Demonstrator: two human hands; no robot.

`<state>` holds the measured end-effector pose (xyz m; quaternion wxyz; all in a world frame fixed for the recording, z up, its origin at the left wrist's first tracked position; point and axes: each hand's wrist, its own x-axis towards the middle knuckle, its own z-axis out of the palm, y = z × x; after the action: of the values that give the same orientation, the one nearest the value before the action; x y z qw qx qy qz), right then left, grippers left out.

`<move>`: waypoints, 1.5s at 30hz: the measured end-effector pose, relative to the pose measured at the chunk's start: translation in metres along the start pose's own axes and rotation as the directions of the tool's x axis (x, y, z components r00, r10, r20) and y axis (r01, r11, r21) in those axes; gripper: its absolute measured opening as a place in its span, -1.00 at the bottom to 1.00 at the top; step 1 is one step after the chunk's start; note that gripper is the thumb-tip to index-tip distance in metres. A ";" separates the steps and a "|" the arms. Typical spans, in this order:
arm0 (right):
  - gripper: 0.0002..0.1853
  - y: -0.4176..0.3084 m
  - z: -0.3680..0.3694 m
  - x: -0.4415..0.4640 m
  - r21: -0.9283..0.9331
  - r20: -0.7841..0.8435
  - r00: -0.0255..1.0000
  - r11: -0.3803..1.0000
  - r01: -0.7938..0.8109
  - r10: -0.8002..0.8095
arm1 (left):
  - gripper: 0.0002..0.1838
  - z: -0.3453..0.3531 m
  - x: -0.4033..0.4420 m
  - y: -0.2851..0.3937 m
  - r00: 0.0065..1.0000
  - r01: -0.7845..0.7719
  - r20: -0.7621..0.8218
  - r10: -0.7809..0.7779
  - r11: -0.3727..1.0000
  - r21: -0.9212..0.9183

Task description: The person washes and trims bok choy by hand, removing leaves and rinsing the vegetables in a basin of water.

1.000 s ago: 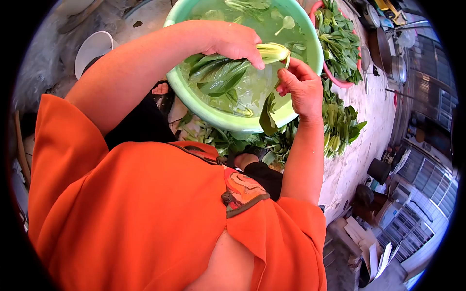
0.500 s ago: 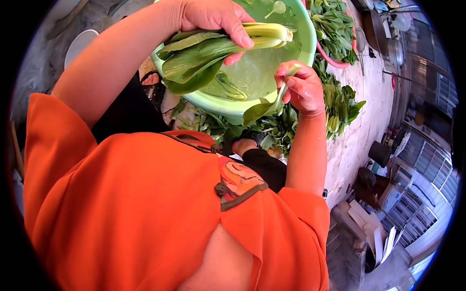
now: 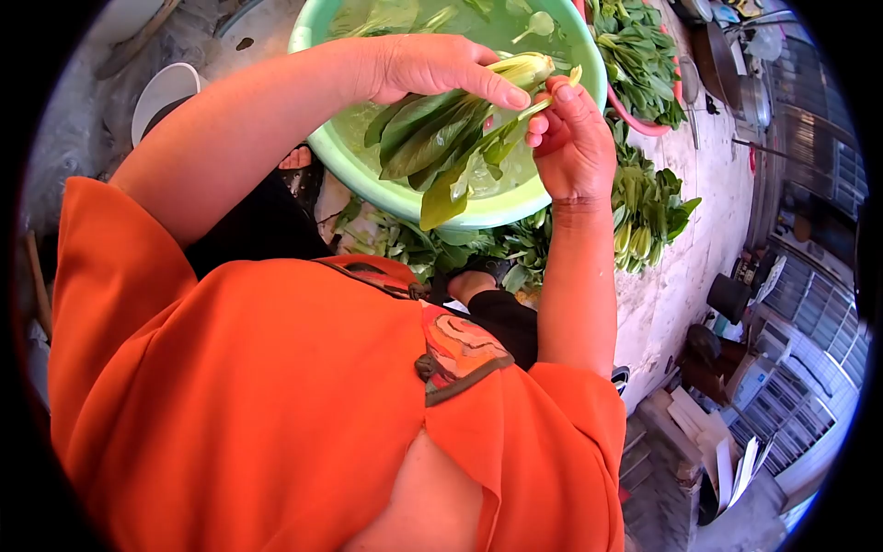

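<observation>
My left hand (image 3: 451,72) is wrapped round a leafy green vegetable (image 3: 428,138), its pale stem end pointing right and its dark leaves hanging down to the left. Close by on the right, my right hand (image 3: 575,138) pinches the stalk of a single leaf (image 3: 497,143) beside the stem end. Whether that leaf is still joined to the bunch cannot be told. Both hands are over a light green basin (image 3: 368,189) of water, in which loose leaves and stalks float.
A pink-rimmed basket (image 3: 644,127) heaped with greens stands at the upper right. More bunches (image 3: 644,216) lie on the floor below it, and leaves (image 3: 405,244) are scattered by my feet. A white bucket (image 3: 166,92) is at the left; shelves and boards are far right.
A leaf came away in my right hand half a second ago; that hand is now back near the stem end, pinching a stalk. The bunch in my left hand swung up, then down again.
</observation>
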<state>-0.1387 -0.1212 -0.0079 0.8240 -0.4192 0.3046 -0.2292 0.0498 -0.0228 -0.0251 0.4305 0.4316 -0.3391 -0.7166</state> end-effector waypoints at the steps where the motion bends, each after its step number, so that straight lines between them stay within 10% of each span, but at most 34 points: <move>1: -0.85 0.002 0.005 0.002 -0.047 -0.030 0.999 0.999 0.022 -0.023 | -0.34 0.002 -0.001 0.001 0.999 -0.001 0.048 0.002 1.000 -0.028; 15: -0.75 -0.001 0.033 -0.004 -0.443 -0.236 0.948 0.892 0.089 -0.212 | -0.55 0.002 0.002 -0.005 0.995 -0.010 -0.104 0.004 0.998 -0.061; 28: -0.68 0.027 0.041 -0.022 -0.818 0.135 0.921 0.483 0.312 -0.366 | -0.60 -0.004 0.006 -0.007 0.933 -0.130 -0.339 0.124 0.992 0.005; 38: -0.87 0.021 0.040 -0.029 -0.579 -0.012 0.996 0.813 0.061 -0.084 | -0.61 -0.007 0.009 -0.006 0.824 -0.125 -0.529 0.203 0.976 0.179; 45: -0.78 0.028 0.044 -0.028 -0.486 -0.024 0.984 0.862 0.142 -0.175 | -0.56 -0.015 0.012 -0.002 0.778 -0.081 -0.575 0.252 0.949 0.305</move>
<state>-0.1246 -0.0643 -0.0026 0.6610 -0.6270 0.3441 -0.2270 0.0596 -0.0342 -0.0366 0.5172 0.6597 -0.3122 -0.4470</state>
